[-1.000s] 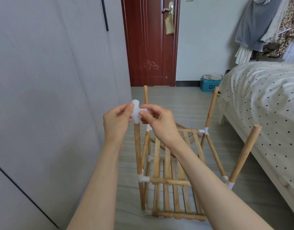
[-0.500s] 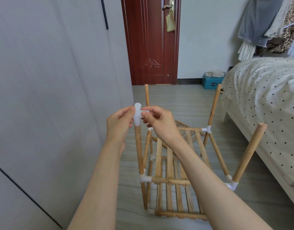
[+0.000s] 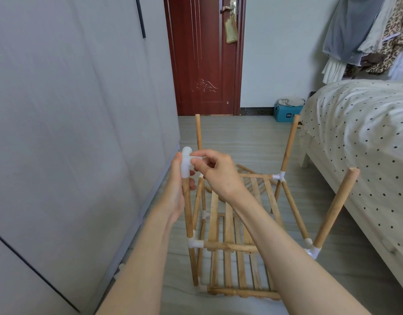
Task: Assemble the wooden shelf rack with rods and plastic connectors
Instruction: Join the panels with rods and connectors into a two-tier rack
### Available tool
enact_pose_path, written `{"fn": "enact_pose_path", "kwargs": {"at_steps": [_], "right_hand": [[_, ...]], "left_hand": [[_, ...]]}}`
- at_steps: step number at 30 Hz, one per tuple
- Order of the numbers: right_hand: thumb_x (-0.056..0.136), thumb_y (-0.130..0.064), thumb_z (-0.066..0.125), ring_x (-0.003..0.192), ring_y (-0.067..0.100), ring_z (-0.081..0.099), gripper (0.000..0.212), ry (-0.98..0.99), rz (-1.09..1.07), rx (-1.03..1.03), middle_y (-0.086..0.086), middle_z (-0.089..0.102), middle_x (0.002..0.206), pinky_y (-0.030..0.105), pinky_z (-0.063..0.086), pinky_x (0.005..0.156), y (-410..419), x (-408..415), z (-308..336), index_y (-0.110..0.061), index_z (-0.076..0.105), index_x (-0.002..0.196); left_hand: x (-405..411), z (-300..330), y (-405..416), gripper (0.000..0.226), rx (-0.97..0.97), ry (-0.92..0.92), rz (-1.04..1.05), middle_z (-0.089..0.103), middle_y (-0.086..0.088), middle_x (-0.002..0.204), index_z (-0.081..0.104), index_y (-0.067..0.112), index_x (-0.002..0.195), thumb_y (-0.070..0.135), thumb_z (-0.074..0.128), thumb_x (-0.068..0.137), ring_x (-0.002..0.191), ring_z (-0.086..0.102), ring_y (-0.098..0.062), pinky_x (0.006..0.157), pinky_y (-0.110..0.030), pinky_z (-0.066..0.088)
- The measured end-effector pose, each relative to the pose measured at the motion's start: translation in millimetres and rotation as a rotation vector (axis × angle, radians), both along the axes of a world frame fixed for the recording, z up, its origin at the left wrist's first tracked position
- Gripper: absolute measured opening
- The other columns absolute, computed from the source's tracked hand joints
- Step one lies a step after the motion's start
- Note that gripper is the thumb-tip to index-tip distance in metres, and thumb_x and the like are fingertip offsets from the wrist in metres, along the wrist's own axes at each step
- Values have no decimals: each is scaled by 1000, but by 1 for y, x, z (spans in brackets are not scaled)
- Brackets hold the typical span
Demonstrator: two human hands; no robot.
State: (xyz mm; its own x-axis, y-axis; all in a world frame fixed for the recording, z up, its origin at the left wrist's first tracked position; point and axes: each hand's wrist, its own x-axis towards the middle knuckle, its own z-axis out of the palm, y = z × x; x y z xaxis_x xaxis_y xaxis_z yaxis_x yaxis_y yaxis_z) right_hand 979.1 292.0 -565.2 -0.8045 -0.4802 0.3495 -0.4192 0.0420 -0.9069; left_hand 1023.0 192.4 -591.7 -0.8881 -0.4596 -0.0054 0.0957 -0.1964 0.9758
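A half-built wooden rack [image 3: 232, 233] stands on the floor, with slatted shelves, upright rods and white plastic corner connectors. A white connector [image 3: 187, 162] sits on top of the near left upright rod [image 3: 188, 210]. My left hand [image 3: 177, 185] grips that rod just under the connector, thumb side against the plastic. My right hand [image 3: 215, 172] pinches the connector's side stub from the right. Three other uprights have bare tops: far left [image 3: 198, 133], far right [image 3: 289, 144] and near right [image 3: 337, 205].
A grey wardrobe [image 3: 70, 133] lines the left side, close to the rack. A bed with a dotted cover [image 3: 359, 142] runs along the right. A red door [image 3: 205, 55] and a blue box [image 3: 287, 112] are at the far end, with clothes [image 3: 368, 30] hanging above the bed.
The connector has gone further down onto the near left rod. My left hand slid lower and now wraps the rod below it. The camera view tilted slightly.
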Motion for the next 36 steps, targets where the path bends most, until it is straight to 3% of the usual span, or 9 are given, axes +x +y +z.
{"fn": "enact_pose_path", "kwargs": {"at_steps": [5,9,15,19,24,30,33,36], "right_hand": [[92,-12,57,44,-4,52,12,6,30,-9,-4,49,61,5,38,50,2,0,0,-15,65,100],[91,-15,59,62,6,51,14,-1,11,9,-1,50,67,12,42,60,-1,-3,-3,-18,66,102],[91,-12,58,45,-4,51,16,-3,30,-21,-3,48,61,5,37,50,-1,0,-6,-10,66,106],[91,-8,57,42,-4,52,16,-16,52,-55,-6,47,57,5,38,48,1,3,-5,-8,65,105],[91,-16,60,58,3,48,19,-14,-4,-30,1,50,66,7,41,59,2,-1,-7,-14,67,107],[90,-19,61,66,7,50,23,14,-3,-37,4,55,71,6,40,61,0,-4,-11,-17,68,112],[95,-26,52,66,-2,52,35,83,1,74,-10,56,67,8,40,64,1,-2,-15,-26,54,130],[98,-36,42,79,-1,57,49,82,43,228,-10,59,84,16,42,76,13,0,-24,-31,29,145]], "left_hand": [[-4,3,0,58,89,80,-56,55,-6,94,59,16,112,62,37,86,56,37,-5,52,-20,32],[-10,4,2,48,49,25,7,52,-7,94,57,15,109,52,31,94,57,32,-8,56,-24,29],[-14,-4,1,45,36,1,80,59,-5,96,58,16,105,48,28,94,78,44,-13,65,-24,36],[-15,-7,1,49,30,-8,105,61,-5,94,62,16,103,52,30,92,80,46,-13,67,-24,38],[-14,-11,4,55,33,48,63,64,-3,108,60,20,119,58,30,94,94,49,-12,78,-26,38],[-16,-9,2,45,25,31,121,66,-3,102,64,23,102,55,36,88,89,54,-13,72,-25,41],[-17,-10,3,41,54,77,192,63,-6,100,62,24,102,55,37,93,92,53,-17,73,-26,42],[-12,-12,-1,68,-118,11,207,54,-10,108,52,14,121,68,32,86,103,54,-17,91,-34,45]]}}
